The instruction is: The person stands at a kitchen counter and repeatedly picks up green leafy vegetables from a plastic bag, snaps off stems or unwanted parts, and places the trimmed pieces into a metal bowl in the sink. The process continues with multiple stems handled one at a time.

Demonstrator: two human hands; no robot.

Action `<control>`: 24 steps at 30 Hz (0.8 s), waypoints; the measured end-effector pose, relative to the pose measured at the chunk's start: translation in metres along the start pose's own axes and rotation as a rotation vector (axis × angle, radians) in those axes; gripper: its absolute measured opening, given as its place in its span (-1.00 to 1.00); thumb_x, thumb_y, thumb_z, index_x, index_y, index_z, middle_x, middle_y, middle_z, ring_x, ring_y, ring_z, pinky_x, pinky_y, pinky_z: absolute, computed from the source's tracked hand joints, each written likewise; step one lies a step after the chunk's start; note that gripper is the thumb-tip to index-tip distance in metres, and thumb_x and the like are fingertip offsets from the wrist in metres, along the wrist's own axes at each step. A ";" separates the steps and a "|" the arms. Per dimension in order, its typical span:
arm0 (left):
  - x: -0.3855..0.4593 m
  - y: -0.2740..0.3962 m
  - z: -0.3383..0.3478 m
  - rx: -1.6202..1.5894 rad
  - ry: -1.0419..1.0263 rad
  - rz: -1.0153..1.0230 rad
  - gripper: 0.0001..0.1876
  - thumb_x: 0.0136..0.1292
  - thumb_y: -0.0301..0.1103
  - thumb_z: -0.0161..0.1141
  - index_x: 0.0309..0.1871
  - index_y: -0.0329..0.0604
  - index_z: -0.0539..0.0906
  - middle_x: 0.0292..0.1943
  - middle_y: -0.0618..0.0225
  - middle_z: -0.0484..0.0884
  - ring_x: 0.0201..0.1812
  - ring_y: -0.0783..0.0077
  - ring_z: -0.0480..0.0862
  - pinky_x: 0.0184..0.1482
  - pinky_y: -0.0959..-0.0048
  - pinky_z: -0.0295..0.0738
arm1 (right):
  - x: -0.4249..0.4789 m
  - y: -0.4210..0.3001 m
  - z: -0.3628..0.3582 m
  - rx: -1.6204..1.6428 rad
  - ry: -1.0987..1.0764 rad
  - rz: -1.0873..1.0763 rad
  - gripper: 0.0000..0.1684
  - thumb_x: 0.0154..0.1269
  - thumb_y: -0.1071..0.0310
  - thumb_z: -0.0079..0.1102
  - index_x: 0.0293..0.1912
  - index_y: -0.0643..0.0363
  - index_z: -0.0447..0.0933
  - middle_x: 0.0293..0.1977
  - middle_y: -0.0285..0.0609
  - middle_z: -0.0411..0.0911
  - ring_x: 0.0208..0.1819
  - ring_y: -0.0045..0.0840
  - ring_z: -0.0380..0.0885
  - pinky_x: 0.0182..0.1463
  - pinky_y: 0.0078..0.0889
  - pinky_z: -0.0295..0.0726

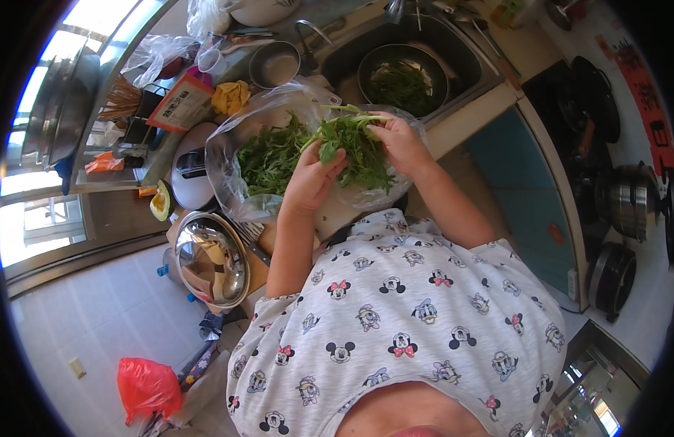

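Observation:
My left hand [314, 177] pinches a leaf and stem of a bunch of leafy greens [356, 145] between thumb and fingers. Pale stems of the same bunch are gripped by my right hand [401, 143], its leaves hanging down between the hands. Below and to the left, a clear plastic bag [221, 158] lies spread wide with more cut-leaf greens [271, 155] in it. In the sink, beyond my right hand, a round metal bowl [364, 68] holds darker-looking greens [402, 84].
The sink [468, 60] has a faucet [315, 30] at its left. A small metal bowl [275, 64], a yellow cloth [230, 97] and a grey-lidded appliance [192, 158] stand left of the bag. Nearer me are a shiny pot lid [211, 259] and a knife [258, 252].

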State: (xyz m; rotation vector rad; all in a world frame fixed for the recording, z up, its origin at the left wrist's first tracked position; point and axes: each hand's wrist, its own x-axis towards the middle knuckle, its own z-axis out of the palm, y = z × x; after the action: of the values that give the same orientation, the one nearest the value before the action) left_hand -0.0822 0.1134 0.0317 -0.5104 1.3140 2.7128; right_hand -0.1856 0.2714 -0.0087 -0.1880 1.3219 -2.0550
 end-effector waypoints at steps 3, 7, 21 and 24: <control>0.005 0.000 -0.002 -0.019 -0.063 -0.026 -0.59 0.32 -0.56 0.03 0.24 -0.31 0.36 0.11 0.26 0.50 0.11 0.43 0.52 0.15 0.42 0.44 | 0.003 0.003 -0.007 0.201 -0.010 0.064 -0.74 0.32 0.53 -0.03 -0.01 0.30 0.49 -0.11 -0.18 0.57 -0.09 -0.58 0.55 0.03 -0.48 0.54; 0.012 0.002 0.011 -0.032 -0.038 -0.032 -0.57 0.33 -0.57 -0.06 0.27 -0.30 0.34 0.13 0.25 0.49 0.12 0.43 0.50 0.16 0.42 0.43 | 0.002 -0.005 -0.016 0.301 -0.018 0.138 -0.74 0.22 0.44 0.12 -0.08 0.31 0.50 -0.15 -0.17 0.55 -0.10 -0.58 0.53 -0.02 -0.44 0.53; 0.045 0.029 0.045 -0.012 -0.099 0.037 -0.45 0.26 -0.60 -0.19 0.37 -0.37 0.18 0.30 -0.14 0.30 0.30 0.05 0.38 0.27 0.24 0.39 | 0.048 -0.070 -0.048 0.149 0.044 0.107 -0.80 0.28 0.41 0.14 -0.12 0.29 0.48 -0.28 -0.17 0.58 -0.33 -0.50 0.62 -0.25 -0.45 0.63; 0.049 0.018 0.041 -0.024 -0.067 0.032 -0.50 0.30 -0.57 -0.16 0.34 -0.38 0.22 0.28 -0.11 0.33 0.29 0.03 0.40 0.25 0.22 0.42 | 0.058 -0.079 -0.064 0.154 0.052 0.075 -0.81 0.28 0.41 0.14 -0.14 0.29 0.47 -0.32 -0.13 0.58 -0.38 -0.44 0.63 -0.25 -0.42 0.65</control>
State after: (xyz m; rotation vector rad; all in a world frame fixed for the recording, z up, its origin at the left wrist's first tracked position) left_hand -0.1425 0.1301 0.0525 -0.4001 1.2855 2.7485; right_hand -0.2950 0.3048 0.0147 -0.0166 1.1772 -2.0995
